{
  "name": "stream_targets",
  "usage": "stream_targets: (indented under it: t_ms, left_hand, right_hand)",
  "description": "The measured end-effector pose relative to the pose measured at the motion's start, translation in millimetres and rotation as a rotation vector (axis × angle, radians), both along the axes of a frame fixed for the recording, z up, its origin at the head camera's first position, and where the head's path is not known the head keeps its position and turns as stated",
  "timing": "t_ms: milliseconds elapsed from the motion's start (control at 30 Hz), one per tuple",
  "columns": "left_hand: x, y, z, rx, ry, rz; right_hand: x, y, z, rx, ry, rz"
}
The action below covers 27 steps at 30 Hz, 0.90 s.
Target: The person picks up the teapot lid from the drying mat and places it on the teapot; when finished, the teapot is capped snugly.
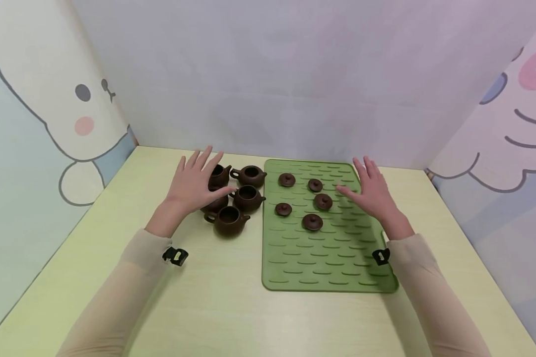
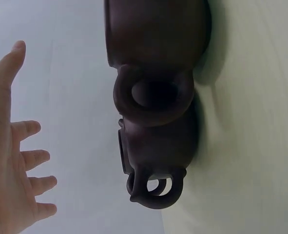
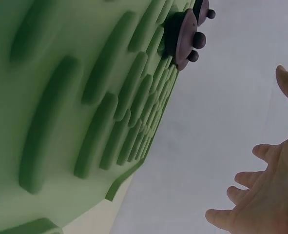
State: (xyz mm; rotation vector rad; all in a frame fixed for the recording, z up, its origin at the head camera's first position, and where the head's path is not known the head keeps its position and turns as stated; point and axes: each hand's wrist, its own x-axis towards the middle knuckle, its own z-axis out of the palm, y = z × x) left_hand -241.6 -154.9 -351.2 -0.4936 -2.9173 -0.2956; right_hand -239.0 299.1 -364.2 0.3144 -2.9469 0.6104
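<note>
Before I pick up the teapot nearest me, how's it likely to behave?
The nearest teapot should feel stiff, judging by its molded body and firm rim. Its rounded belly might be slippery to grip. Its narrow spout juts out, so it could chip if knocked.

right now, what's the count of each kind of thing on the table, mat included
Dark brown, round-bellied teapots without lids: 5
Dark brown, round knobbed lids: 5
Green, rounded-corner rectangular mat with raised ridges: 1
Total: 11
</note>
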Motion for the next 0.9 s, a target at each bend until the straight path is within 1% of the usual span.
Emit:
stream_targets:
  t_ms: [100, 200, 300, 533, 667, 767, 900]
  left_hand:
    - [7.9, -1, -0.5, 0.012, -0.010, -0.023]
    - [16.3, -3, -1.4, 0.021, 0.000, -0.052]
    - [24.5, -6, -2.6, 0.041, 0.005, -0.071]
    - [44.0, -11, -6.0, 0.159, -0.053, -0.069]
    - [49.4, -14, -13.2, 0.221, -0.079, -0.093]
    - [51.6, -17, -18.7, 0.268, -0.129, -0.113]
    - [52.4, -18, -22.7, 0.327, -0.207, -0.131]
  right_hand:
    - [2.1, -2, -1.7, -0.035, -0.045, 0.018]
    - [4.2, -5, -2.1, -0.052, -0.083, 0.037]
    - [6.9, -9, -1.3, -0.060, -0.101, 0.050]
    - [14.9, -15, -1.8, -0.106, -0.127, 0.077]
    - [19.1, -20, -2.3, -0.163, -0.145, 0.099]
    - [21.3, -23, -4.7, -0.208, -0.171, 0.116]
    - [21.1, -28, -9.3, -0.264, -0.204, 0.154]
